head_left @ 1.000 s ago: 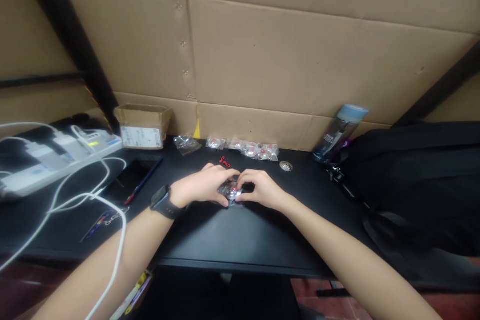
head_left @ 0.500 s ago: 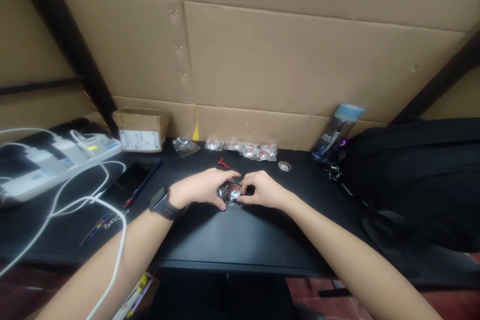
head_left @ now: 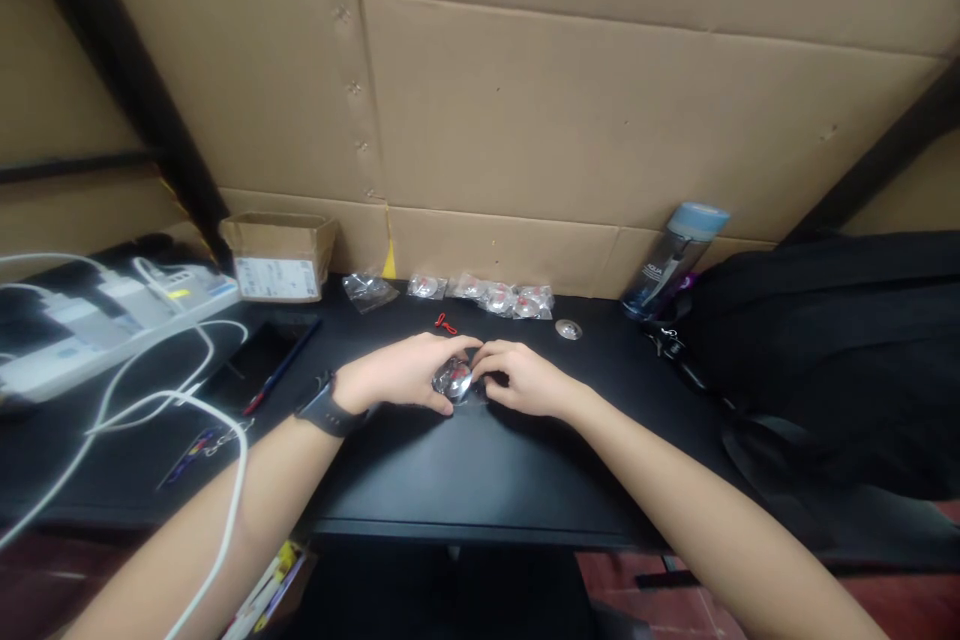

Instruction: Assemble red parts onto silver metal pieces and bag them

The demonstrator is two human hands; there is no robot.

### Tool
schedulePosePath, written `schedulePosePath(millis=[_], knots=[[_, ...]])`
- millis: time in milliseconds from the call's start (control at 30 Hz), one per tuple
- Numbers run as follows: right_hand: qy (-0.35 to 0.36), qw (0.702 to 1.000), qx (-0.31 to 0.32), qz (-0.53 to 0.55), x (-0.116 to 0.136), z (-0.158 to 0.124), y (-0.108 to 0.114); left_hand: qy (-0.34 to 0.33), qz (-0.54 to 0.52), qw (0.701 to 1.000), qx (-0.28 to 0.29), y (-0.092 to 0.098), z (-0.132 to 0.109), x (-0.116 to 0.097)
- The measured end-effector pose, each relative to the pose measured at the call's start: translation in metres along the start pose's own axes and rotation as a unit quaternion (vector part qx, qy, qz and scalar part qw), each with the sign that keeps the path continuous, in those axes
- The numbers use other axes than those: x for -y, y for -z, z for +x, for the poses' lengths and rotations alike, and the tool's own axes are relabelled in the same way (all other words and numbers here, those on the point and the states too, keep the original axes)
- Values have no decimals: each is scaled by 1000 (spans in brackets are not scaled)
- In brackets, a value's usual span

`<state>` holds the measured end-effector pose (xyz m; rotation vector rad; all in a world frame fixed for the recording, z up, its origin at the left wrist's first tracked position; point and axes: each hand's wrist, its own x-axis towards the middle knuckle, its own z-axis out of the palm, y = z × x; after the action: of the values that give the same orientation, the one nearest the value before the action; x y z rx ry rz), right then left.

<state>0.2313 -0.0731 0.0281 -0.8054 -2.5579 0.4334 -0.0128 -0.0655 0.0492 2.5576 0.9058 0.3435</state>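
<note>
Between my hands is a clear plastic bag point(head_left: 471, 399) with a shiny round metal disc point(head_left: 456, 380) that shows a bit of red at its centre. My left hand point(head_left: 412, 370), with a dark watch on the wrist, curls around the bag from the left, thumb at the near side. From the right, my right hand point(head_left: 521, 378) has its fingertips closed at the bag's edge by the disc. Just beyond them lies a short red cord point(head_left: 445, 324). A loose metal disc point(head_left: 568, 330) rests farther right.
Several bagged discs point(head_left: 499, 298) line the back of the black table point(head_left: 480, 480), beside a crumpled clear bag point(head_left: 369, 292). An open cardboard box point(head_left: 277, 260), phone point(head_left: 262, 360), power strip point(head_left: 112, 330) and white cables stand left. A bottle point(head_left: 671, 265) and black backpack point(head_left: 832, 360) occupy the right.
The disc has shifted slightly left, deeper toward my left palm. My right fingers have moved a little left over the bag's edge. The view has tilted slightly.
</note>
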Motion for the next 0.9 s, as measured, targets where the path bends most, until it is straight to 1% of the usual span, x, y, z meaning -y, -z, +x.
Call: schedulePosePath(millis=[133,233,300,367,500,567,667,767,833,900], knots=[[-13,1000,6,-20,-1,-1,-2,-4,-10,1000,-4,1,0,-2],[-10,999,16,-25,2,-1,-1,-10,-17,1000,-8,2,0,-3],[-11,999,11,-35,2,0,0,-13,-20,1000,-12,3,0,-3],[-20,998,-9,-52,1,-1,4,-14,-21,1000,-19,3,0,-4],[-61,991,-91,-76,-8,-1,15,-12,-11,999,-46,1,0,-3],[-85,986,-120,-75,-12,-2,22,-8,-15,999,-51,0,0,-1],[-109,983,-135,-68,-16,-2,29,7,-46,998,-36,-2,0,3],[-115,981,-143,-64,-18,-3,33,25,-92,995,-10,-2,0,8],[-118,982,-135,-66,-19,-3,32,29,-127,992,-1,0,1,13],[-128,984,-108,-62,-19,-4,31,28,-157,987,4,2,1,19]])
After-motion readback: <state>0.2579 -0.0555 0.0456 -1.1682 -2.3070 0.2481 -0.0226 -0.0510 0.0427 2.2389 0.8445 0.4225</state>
